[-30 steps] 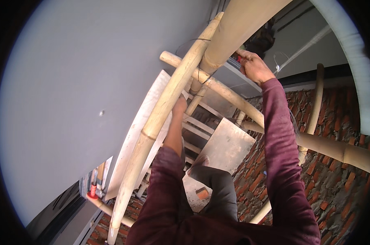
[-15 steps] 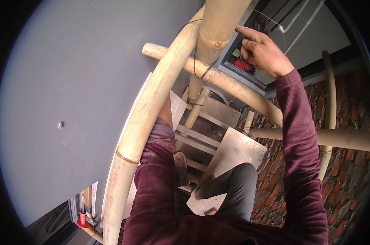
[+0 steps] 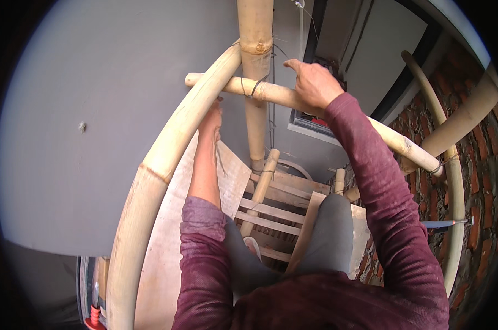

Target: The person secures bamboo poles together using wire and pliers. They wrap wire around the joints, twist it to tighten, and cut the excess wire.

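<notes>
A thick upright bamboo pole is crossed by a thinner horizontal bamboo pole and by a slanting curved one at the left. Dark wire is looped round the crossing. My left hand is raised beside the slanting pole, just below the crossing. Its fingers look curled and partly hidden; thin strands dangle beside its wrist, and what it grips is unclear. Over the horizontal pole, my right hand has its index finger forward and the others bent. A thin dark wire runs from the upright to that fingertip.
Below are wooden boards, slats and my legs. A grey wall stands left, a brick wall right. More bamboo crosses at right, near a blue-handled tool. A red-handled tool sits lower left.
The view has shifted, bringing the crossing more upright. My left hand has come into view from behind the slanting pole. The right hand now sits lower, over the horizontal pole.
</notes>
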The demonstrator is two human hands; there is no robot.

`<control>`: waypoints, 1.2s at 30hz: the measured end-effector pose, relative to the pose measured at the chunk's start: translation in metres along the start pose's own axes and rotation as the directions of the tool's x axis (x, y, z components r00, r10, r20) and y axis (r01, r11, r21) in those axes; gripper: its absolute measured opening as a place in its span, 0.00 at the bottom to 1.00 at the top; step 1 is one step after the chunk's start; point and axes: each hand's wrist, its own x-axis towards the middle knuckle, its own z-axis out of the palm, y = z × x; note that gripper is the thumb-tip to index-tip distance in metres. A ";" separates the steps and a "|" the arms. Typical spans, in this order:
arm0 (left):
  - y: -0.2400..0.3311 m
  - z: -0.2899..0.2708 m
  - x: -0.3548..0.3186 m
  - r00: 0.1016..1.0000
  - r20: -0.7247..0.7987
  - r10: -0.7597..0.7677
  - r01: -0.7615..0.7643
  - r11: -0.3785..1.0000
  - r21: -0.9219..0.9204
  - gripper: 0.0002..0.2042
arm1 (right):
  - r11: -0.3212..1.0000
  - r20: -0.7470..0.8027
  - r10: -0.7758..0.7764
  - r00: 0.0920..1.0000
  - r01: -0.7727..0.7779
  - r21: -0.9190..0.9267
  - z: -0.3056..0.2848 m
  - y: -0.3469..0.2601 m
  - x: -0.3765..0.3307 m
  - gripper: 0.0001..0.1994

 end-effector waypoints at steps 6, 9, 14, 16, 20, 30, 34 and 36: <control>-0.005 -0.005 -0.023 0.909 0.401 -0.116 0.347 0.744 -0.571 0.07 | 0.840 -0.248 0.132 0.960 0.025 0.542 0.045 -0.044 -0.060 0.09; 0.001 0.008 -0.041 0.874 0.471 -0.123 0.451 0.567 -0.689 0.07 | 0.560 0.015 0.236 0.972 -0.148 0.815 0.072 -0.057 -0.074 0.08; 0.004 0.004 -0.058 0.813 0.575 -0.091 0.519 0.563 -0.644 0.04 | 0.492 0.132 0.162 0.978 -0.196 0.848 0.100 -0.064 -0.084 0.10; 0.002 0.002 -0.056 0.777 0.628 -0.033 0.528 0.576 -0.624 0.04 | 0.448 0.158 0.121 0.980 -0.196 0.872 0.100 -0.065 -0.087 0.12; 0.006 0.013 -0.060 0.711 0.698 0.089 0.556 0.537 -0.635 0.05 | 0.540 0.162 -0.018 0.987 -0.126 0.832 0.092 -0.036 -0.098 0.17; 0.007 0.024 -0.063 0.604 0.757 0.250 0.591 0.497 -0.636 0.09 | 0.704 0.102 -0.143 0.984 0.028 0.709 0.119 -0.038 -0.098 0.24; 0.008 0.013 -0.057 0.643 0.730 0.233 0.516 0.573 -0.637 0.07 | 0.585 0.244 -0.142 0.959 -0.117 0.803 0.119 -0.056 -0.087 0.20; 0.006 0.010 -0.056 0.603 0.741 0.296 0.493 0.592 -0.638 0.07 | 0.528 0.339 -0.175 0.925 -0.202 0.825 0.120 -0.049 -0.087 0.18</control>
